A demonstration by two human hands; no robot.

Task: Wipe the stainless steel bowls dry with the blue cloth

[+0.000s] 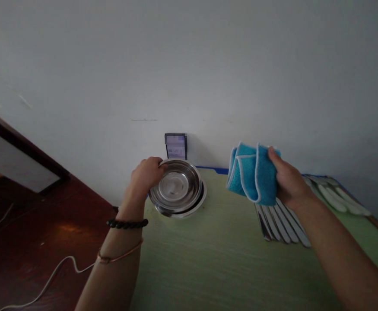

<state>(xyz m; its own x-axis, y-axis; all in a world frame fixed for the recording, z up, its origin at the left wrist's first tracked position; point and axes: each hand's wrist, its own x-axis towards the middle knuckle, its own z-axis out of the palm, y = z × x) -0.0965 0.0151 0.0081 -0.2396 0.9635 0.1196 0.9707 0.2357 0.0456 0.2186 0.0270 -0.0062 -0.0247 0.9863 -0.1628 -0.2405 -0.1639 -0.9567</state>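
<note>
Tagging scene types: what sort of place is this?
Likely a household room, perhaps a dining corner: round silver metal bowls, long silver metal cutlery, pale-green table against a plain grey wall.

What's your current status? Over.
Left hand gripping upper round, shiny metal bowl by rim. Right hand holding folded, white-edged blue cloth, apart from bowl. Silver metal utensils near right hand, not between cloth and bowl.

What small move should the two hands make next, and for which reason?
Probably the right hand should bring the cloth left to the upper bowl. The left hand already has a grip on this bowl's rim, while the cloth, folded and held, is apart from it.
</note>
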